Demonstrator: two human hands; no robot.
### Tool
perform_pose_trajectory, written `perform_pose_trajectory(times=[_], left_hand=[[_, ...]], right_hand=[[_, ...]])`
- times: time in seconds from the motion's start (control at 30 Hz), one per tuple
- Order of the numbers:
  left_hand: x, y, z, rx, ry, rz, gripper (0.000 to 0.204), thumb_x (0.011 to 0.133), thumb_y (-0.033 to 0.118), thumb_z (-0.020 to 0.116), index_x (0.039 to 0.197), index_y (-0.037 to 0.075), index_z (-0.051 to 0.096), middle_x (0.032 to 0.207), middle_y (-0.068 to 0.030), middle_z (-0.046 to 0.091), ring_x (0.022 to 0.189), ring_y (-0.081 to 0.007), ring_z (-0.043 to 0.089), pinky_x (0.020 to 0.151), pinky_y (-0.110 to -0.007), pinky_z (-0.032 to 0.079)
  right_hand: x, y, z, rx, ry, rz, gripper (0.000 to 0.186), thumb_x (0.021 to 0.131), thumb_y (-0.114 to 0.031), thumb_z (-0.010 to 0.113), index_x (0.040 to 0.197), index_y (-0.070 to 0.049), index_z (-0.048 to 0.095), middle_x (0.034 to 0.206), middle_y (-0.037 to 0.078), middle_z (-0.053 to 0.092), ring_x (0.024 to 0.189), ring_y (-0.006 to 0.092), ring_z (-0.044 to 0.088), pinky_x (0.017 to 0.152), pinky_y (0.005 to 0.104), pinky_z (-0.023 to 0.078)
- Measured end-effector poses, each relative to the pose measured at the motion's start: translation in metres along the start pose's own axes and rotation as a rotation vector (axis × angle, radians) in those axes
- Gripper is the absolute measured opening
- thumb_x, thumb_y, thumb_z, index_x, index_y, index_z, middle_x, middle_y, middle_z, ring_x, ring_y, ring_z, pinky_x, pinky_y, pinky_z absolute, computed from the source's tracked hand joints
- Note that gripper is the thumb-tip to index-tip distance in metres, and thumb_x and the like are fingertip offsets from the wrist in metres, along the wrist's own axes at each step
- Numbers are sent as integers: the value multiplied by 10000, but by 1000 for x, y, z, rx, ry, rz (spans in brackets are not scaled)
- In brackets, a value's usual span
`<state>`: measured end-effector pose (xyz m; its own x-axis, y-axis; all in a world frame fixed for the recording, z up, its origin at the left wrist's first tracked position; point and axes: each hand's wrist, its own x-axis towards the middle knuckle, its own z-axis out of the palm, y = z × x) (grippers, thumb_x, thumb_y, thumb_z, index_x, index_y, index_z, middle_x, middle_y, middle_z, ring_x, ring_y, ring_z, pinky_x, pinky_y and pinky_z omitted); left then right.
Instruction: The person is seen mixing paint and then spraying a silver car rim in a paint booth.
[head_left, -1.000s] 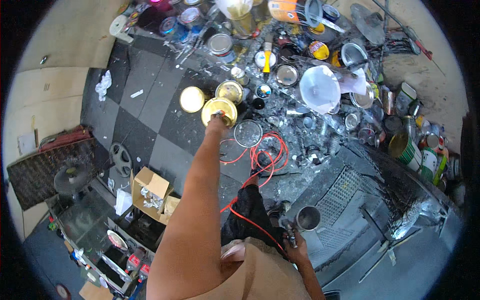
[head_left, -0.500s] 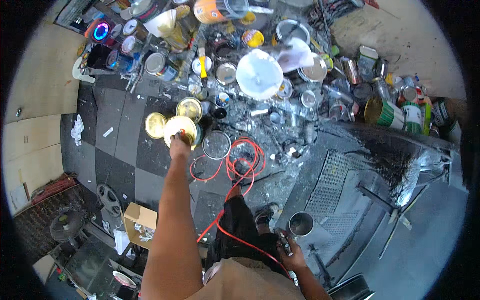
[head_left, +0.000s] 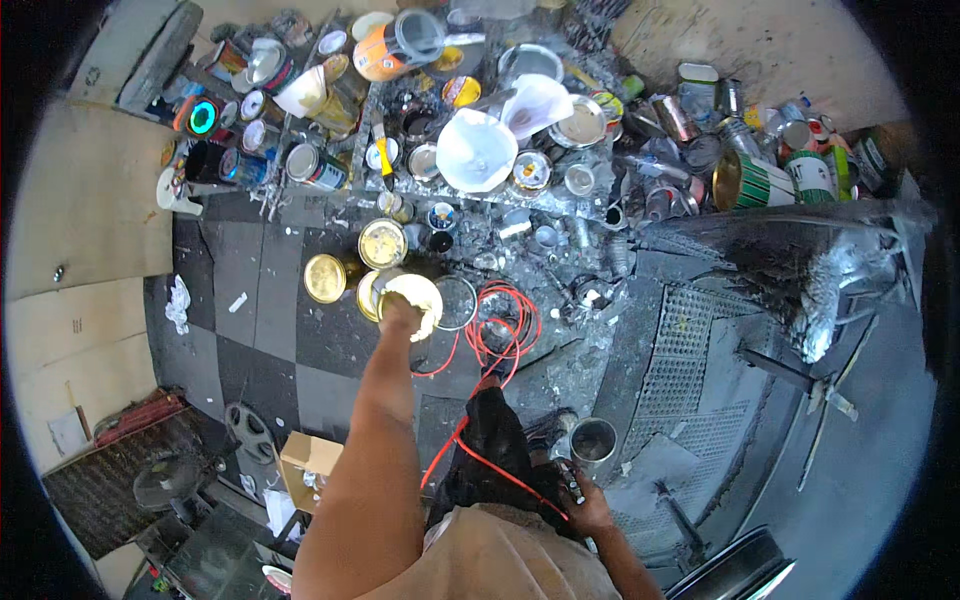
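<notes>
My left hand [head_left: 400, 315] grips a round gold lid [head_left: 418, 295] raised from a gold can [head_left: 365, 298], partly hidden behind it. Another gold-topped can [head_left: 382, 243] and a gold can or lid [head_left: 325, 278] stand beside them, with a metal ring [head_left: 465, 292] to the right. Down by my thigh, my right hand [head_left: 590, 505] is closed on a silver spray gun [head_left: 572, 480], to which the red hose [head_left: 485, 462] runs. A metal cup [head_left: 592, 440] is just above that hand.
A paint-spattered bench [head_left: 400, 185] crowded with cans, a brush [head_left: 382, 150] and white funnels [head_left: 476, 152] spans the top. Coiled hose lies on the tiled floor [head_left: 240, 350]. A cardboard box [head_left: 310, 455] and pedestal fan [head_left: 165, 480] are lower left, grey grating [head_left: 680, 350] at right.
My left hand has shifted right, and the gold lid in it has come away from the can, showing the can's rim at left. The view has swung, showing more of the bench.
</notes>
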<state>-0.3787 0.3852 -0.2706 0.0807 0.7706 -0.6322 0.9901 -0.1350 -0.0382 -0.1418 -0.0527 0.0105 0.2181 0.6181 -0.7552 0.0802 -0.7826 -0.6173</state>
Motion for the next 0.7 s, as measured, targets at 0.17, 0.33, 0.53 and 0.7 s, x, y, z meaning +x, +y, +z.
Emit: perform_pose_trajectory(times=[0.17, 0.33, 0.53, 0.7], left_hand=[[-104, 68, -69, 70, -200, 139, 409, 870, 269, 654, 1254, 127, 652, 1268, -152, 662, 1172, -305, 645, 983, -422, 524], [-162, 86, -84, 95, -56, 469, 359, 849, 286, 665, 1161, 109, 666, 1142, -153, 705, 1069, -325, 683, 883, -457, 558], [-286, 169, -116, 198, -25, 777, 278, 840, 226, 666, 1087, 100, 672, 1054, -160, 711, 974, -351, 697, 838, -468, 560], [-378, 228, -141, 122, 173, 1133, 208, 812, 183, 691, 995, 84, 680, 959, -162, 699, 893, -355, 697, 746, -489, 551]], right_hand=[[-10, 6, -3, -165, 26, 100, 663, 844, -216, 731, 1424, -15, 478, 1247, 270, 637, 1181, 423, 605, 983, 435, 489], [-14, 32, -5, -186, 89, -36, 743, 816, -259, 771, 1455, -47, 456, 1126, 203, 708, 1050, 319, 685, 898, 393, 515], [-44, 48, -8, -170, 130, 8, 748, 819, -321, 750, 1451, -43, 462, 1140, 252, 687, 1086, 396, 663, 920, 418, 508], [-58, 81, -9, -151, 135, -11, 662, 867, -313, 698, 1449, -89, 475, 1191, 271, 655, 1129, 437, 619, 947, 458, 491]])
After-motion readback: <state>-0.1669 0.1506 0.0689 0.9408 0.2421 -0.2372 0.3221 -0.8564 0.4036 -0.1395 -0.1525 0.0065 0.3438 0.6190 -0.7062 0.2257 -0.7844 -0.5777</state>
